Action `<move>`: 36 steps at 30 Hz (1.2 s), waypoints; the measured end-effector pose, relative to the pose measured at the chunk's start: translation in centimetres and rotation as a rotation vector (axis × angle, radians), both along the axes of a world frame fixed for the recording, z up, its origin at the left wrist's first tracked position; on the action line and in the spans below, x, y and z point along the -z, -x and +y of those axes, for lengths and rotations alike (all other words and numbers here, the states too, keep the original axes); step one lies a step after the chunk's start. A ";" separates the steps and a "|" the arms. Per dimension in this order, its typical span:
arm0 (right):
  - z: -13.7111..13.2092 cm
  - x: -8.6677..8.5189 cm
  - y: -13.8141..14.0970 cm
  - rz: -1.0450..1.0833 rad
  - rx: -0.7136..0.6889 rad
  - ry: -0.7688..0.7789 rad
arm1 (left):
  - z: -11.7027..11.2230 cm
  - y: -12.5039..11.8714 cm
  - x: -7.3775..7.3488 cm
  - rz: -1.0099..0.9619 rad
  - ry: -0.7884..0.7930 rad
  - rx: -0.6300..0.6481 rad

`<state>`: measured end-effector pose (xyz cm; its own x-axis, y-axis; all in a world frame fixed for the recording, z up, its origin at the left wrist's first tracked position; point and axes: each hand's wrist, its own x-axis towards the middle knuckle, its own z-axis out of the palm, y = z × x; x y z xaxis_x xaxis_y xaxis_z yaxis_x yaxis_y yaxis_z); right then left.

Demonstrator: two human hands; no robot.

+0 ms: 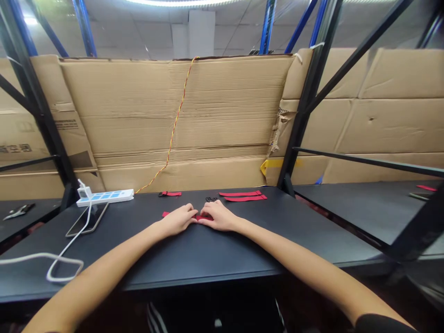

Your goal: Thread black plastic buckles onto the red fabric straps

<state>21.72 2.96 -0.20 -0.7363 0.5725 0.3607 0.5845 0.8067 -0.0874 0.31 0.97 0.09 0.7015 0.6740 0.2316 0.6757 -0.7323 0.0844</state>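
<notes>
A black bench (194,252), the left hand (177,220) and right hand (218,216) meeting at its middle.
Two long red straps (243,195) and a shorter buckled strap (169,194) lie toward the far edge; nearer, the fingers (192,211) close narrowly on a red strap (203,217) between the hands, its left end showing past the left hand.

The left hand (178,219) and right hand (217,216) press a red strap (204,217) on a black table (194,249).

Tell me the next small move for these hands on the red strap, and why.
Probably the right hand should reach for the small black clips just beyond it, while the left hand pins the red strap: those clips lie closest to the hands.
</notes>
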 end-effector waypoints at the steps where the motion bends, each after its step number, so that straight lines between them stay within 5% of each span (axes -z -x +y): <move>1: -0.1 -0.1 0.0 0.000 0.009 -0.003 | 0.0 0.1 -0.1 -0.025 0.007 -0.006; 6: 0.1 0.2 0.1 0.094 0.036 0.069 | 0.2 0.5 -0.4 -0.087 0.046 0.000; 11: 0.8 0.5 0.1 0.337 -0.006 0.319 | 0.3 0.6 -0.3 -0.041 0.022 -0.021; 16: 1.6 -1.0 -1.0 0.373 0.029 0.449 | 0.4 0.9 -0.7 -0.045 0.017 -0.019; 21: 3.8 -3.9 -6.9 0.350 0.038 0.605 | 1.5 2.3 -0.8 -0.042 -0.003 -0.096; 24: 5.5 -4.5 -12.3 0.369 0.197 0.628 | 2.2 2.9 -0.4 -0.088 -0.021 -0.157; 29: 8.2 -2.2 -19.1 0.342 0.367 0.803 | 2.1 1.4 0.6 -0.285 0.065 -0.203; 36: 10.9 0.9 -21.2 0.333 0.649 0.701 | 1.6 -4.4 1.6 -0.281 0.045 0.060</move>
